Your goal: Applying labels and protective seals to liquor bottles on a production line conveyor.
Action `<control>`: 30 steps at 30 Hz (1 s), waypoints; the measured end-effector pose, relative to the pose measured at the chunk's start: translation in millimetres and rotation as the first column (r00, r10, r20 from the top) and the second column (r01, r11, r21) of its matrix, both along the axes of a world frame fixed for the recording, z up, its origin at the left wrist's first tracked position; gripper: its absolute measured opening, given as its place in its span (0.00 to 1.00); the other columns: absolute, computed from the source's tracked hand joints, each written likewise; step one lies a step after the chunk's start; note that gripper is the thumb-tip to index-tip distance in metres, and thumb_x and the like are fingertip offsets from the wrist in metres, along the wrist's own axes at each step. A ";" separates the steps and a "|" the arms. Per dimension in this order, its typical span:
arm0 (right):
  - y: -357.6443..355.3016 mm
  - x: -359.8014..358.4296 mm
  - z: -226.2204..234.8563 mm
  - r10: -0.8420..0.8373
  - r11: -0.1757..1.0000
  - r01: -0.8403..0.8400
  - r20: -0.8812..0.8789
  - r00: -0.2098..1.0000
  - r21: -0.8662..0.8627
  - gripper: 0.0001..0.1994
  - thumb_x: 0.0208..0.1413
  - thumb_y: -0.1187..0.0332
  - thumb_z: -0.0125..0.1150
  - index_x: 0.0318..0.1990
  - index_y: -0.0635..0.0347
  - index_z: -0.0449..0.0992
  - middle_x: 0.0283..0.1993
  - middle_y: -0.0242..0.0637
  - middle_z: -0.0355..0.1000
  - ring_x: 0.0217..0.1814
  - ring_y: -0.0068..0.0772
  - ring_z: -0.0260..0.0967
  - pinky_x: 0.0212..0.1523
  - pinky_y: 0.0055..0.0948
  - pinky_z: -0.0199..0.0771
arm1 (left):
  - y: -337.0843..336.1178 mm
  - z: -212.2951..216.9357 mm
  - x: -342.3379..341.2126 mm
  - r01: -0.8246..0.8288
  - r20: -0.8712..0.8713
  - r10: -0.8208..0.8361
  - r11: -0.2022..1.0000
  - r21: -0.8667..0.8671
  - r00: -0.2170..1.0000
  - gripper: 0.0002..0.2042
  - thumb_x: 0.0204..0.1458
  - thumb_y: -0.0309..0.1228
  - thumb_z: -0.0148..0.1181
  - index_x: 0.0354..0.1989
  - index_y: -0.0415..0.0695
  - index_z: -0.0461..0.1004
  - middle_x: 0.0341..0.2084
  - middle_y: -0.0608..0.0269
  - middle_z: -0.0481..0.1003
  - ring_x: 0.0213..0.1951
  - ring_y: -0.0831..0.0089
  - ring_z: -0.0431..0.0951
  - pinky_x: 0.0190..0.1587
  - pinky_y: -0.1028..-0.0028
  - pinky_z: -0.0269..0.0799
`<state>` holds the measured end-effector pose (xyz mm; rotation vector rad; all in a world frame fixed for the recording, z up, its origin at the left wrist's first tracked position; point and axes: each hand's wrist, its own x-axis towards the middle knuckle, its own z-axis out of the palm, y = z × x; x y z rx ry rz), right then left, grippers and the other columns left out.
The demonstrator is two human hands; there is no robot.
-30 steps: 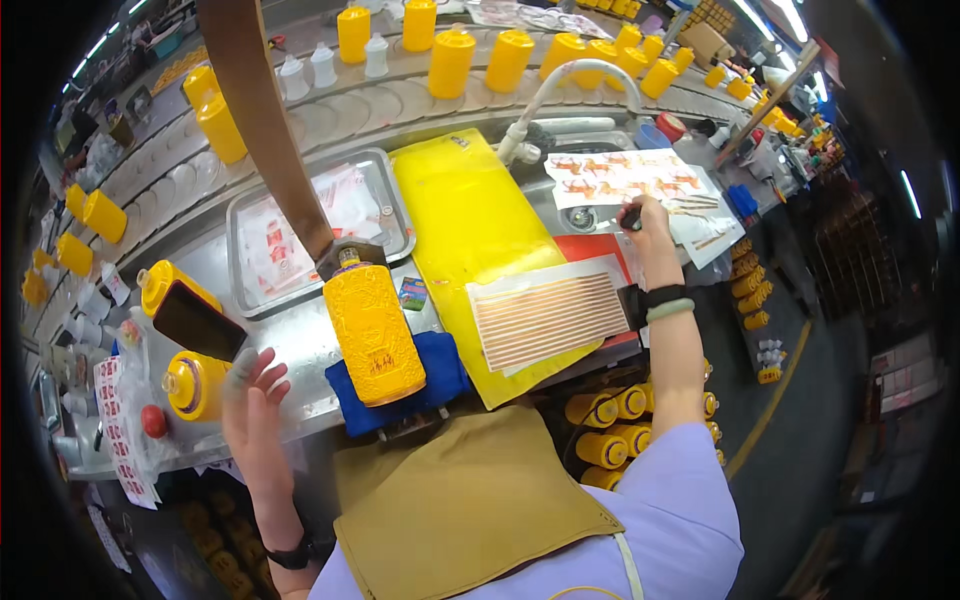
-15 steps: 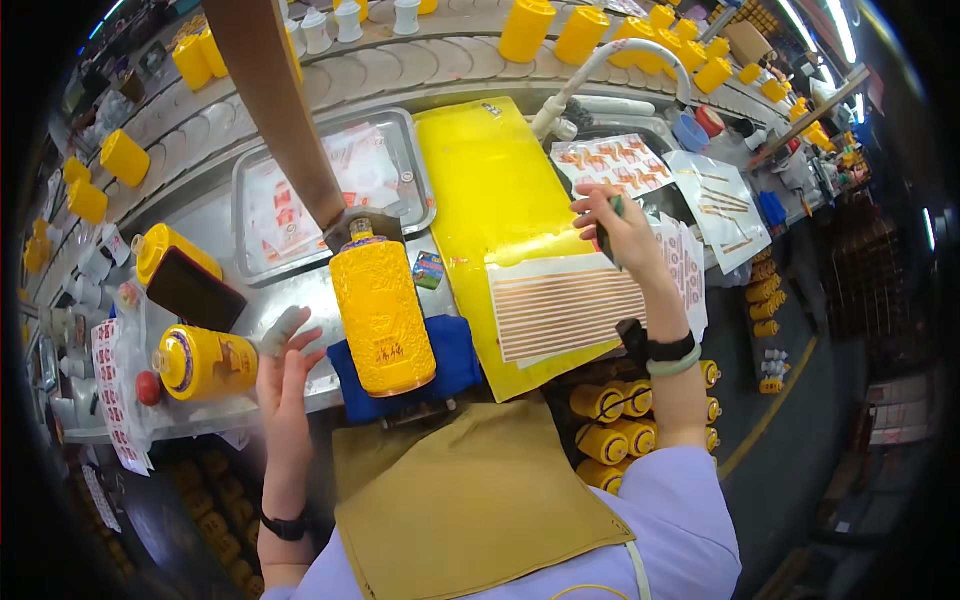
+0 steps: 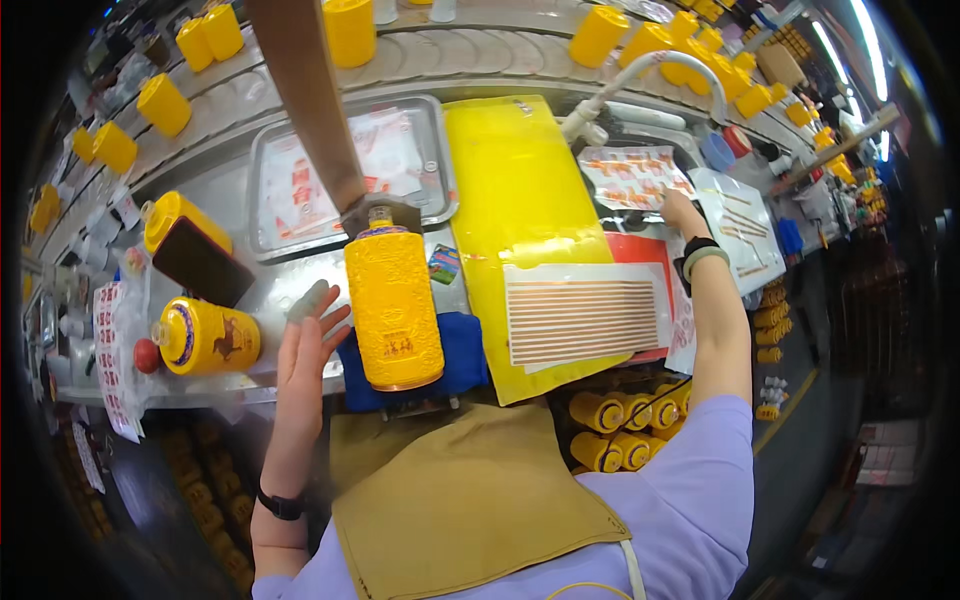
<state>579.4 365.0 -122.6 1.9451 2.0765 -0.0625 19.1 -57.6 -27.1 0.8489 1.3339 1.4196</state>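
Note:
A yellow embossed bottle [image 3: 395,308] lies on a folded blue cloth [image 3: 462,350], its neck by a metal bracket on a wooden post [image 3: 318,110]. Just left of it my left hand [image 3: 308,345] is held up, fingers apart, grey covers on some fingertips, holding nothing. Further right, my right hand [image 3: 682,212] reaches to the near right corner of a sheet of orange-red decals [image 3: 635,172]. Its fingers are curled; what they hold is hidden. A sheet of brown stripes [image 3: 585,315] lies on the yellow board [image 3: 520,190], nearer me than my right hand.
Left stand a yellow bottle with a horse picture [image 3: 225,338], a dark phone [image 3: 203,262] against another bottle, and a red ball [image 3: 146,355]. A metal tray [image 3: 447,180] holds printed sheets. A white curved pipe [image 3: 640,65] rises at the back, before a conveyor [image 3: 470,55] carrying yellow bottles.
My right hand has moved away and right, from above the striped sheet to the orange-red decals; the dark green thing in it no longer shows. My left hand stays open beside the bottle.

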 end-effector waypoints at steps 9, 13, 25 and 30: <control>-25.4 -34.2 44.9 0.085 0.986 -0.092 0.054 0.995 0.141 0.15 0.64 0.69 0.52 0.56 0.60 0.76 0.50 0.51 0.78 0.53 0.47 0.76 0.54 0.39 0.73 | 8.9 -1.7 7.5 0.060 0.051 -0.058 0.996 -0.058 0.997 0.27 0.72 0.44 0.41 0.72 0.39 0.57 0.66 0.53 0.65 0.64 0.65 0.68 0.65 0.64 0.64; -100.0 -120.1 90.2 0.488 0.863 -0.303 -0.514 0.706 0.404 0.14 0.69 0.68 0.52 0.57 0.63 0.73 0.51 0.49 0.77 0.55 0.46 0.75 0.55 0.36 0.71 | 19.0 5.6 14.2 0.054 0.116 -0.043 0.994 -0.093 0.992 0.24 0.72 0.37 0.44 0.71 0.38 0.58 0.63 0.58 0.67 0.64 0.71 0.67 0.66 0.68 0.62; -314.0 -324.5 109.0 -0.313 0.903 -0.310 -0.950 0.002 -0.299 0.13 0.64 0.69 0.63 0.53 0.61 0.72 0.38 0.27 0.66 0.35 0.16 0.64 0.38 0.19 0.67 | 16.9 4.0 13.4 0.152 0.135 -0.152 0.988 0.010 0.979 0.34 0.63 0.34 0.60 0.74 0.38 0.53 0.67 0.56 0.63 0.67 0.66 0.63 0.70 0.63 0.57; -339.0 -344.4 99.3 -0.311 0.923 -0.268 -0.945 -0.100 -0.276 0.17 0.59 0.71 0.69 0.50 0.59 0.67 0.38 0.26 0.62 0.36 0.14 0.58 0.38 0.15 0.61 | 12.9 -1.7 19.3 0.162 0.150 -0.163 0.987 0.020 0.975 0.42 0.56 0.30 0.69 0.75 0.39 0.49 0.69 0.54 0.58 0.69 0.63 0.60 0.70 0.60 0.57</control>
